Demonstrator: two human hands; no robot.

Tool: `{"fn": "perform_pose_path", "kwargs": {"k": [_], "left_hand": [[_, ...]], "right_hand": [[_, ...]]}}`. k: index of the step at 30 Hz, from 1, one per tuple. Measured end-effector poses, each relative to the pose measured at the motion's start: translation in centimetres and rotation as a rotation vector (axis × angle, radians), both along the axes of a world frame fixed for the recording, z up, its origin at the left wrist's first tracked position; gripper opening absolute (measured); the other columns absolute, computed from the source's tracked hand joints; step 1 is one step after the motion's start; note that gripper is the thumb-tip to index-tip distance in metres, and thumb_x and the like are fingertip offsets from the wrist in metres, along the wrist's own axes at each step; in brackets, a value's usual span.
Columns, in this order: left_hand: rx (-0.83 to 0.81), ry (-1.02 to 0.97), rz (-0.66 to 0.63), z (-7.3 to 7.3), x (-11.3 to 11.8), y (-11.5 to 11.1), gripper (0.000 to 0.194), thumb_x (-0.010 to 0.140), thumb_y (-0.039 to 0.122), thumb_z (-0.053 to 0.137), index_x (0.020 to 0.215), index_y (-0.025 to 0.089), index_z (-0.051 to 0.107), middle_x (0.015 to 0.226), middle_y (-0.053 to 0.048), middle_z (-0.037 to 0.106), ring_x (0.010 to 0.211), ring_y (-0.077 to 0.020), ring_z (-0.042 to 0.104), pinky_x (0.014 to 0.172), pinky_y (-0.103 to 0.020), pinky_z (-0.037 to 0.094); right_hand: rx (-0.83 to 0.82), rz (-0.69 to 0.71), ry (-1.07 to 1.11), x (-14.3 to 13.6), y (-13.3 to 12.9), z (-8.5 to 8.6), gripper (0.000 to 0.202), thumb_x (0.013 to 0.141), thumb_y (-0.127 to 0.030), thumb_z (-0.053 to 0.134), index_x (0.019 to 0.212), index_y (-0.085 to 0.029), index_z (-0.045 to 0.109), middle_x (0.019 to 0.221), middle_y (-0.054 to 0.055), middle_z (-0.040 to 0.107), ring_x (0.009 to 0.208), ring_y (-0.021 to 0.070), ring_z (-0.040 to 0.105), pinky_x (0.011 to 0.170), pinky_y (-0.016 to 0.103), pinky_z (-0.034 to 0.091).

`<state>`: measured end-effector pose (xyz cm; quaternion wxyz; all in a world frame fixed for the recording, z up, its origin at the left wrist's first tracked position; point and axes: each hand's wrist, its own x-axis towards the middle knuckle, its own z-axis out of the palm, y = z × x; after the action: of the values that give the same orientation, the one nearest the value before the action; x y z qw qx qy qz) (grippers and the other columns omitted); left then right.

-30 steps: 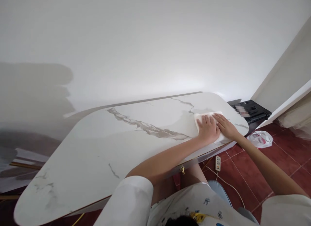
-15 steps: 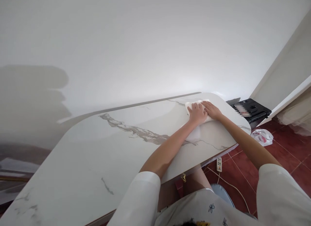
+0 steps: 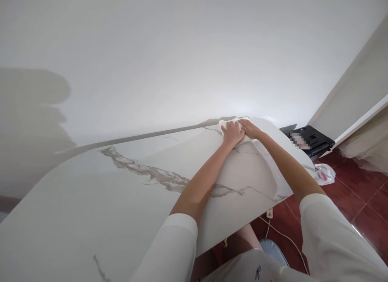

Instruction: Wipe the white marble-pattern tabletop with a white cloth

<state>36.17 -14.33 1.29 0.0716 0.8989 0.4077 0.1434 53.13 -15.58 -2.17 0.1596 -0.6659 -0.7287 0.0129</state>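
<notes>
A white cloth (image 3: 223, 124) lies on the white marble-patterned tabletop (image 3: 121, 209), close to its far edge by the wall. My left hand (image 3: 233, 133) presses flat on the cloth with its fingers spread. Just to its right, my right hand (image 3: 249, 129) rests on the cloth's right part, fingers stretched out and close to the left hand. Both arms reach forward across the table. Part of the cloth is hidden under the hands.
A white wall (image 3: 169, 63) runs along the table's far edge. Right of the table are a black case (image 3: 315, 137), a plastic bag (image 3: 325, 174) on the red tiled floor (image 3: 354, 189), and a power strip (image 3: 269, 213) with its cable. A blue seat (image 3: 273, 249) is below.
Both hands and the cloth have moved away from me and to the left, up to the table's far edge. The camera view has shifted slightly.
</notes>
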Motion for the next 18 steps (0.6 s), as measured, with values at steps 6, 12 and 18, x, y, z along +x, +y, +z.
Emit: {"fn": "perform_pose_path", "kwargs": {"k": [6,12,18], "left_hand": [[0.009,-0.003,0.053,0.0,0.6,1.9,0.050,0.095,0.037,0.029,0.138,0.016,0.045,0.145,-0.017,0.046,0.138,-0.0317,0.034,0.112,-0.055,0.027],[0.020,-0.018,0.084,0.0,1.5,2.8,0.050,0.094,0.033,0.029,0.137,0.013,0.046,0.142,-0.020,0.048,0.133,-0.0330,0.038,0.111,-0.057,0.026],[0.049,-0.035,0.063,0.0,2.7,3.1,0.049,0.094,0.035,0.031,0.133,0.013,0.049,0.140,-0.020,0.051,0.132,-0.0331,0.040,0.111,-0.057,0.026]], "right_hand": [[-0.046,0.029,-0.043,0.1,2.5,0.8,0.058,0.098,-0.027,0.018,0.151,-0.010,0.032,0.160,0.012,0.033,0.150,0.0240,0.024,0.126,0.050,0.016],[-0.103,0.018,-0.009,0.8,4.0,0.7,0.058,0.100,-0.028,0.019,0.153,-0.009,0.030,0.162,0.010,0.028,0.151,0.0242,0.019,0.127,0.047,0.014],[-0.044,0.046,-0.010,2.9,4.3,-0.1,0.055,0.101,-0.030,0.018,0.152,-0.015,0.033,0.161,0.007,0.031,0.151,0.0239,0.019,0.127,0.050,0.013]]}}
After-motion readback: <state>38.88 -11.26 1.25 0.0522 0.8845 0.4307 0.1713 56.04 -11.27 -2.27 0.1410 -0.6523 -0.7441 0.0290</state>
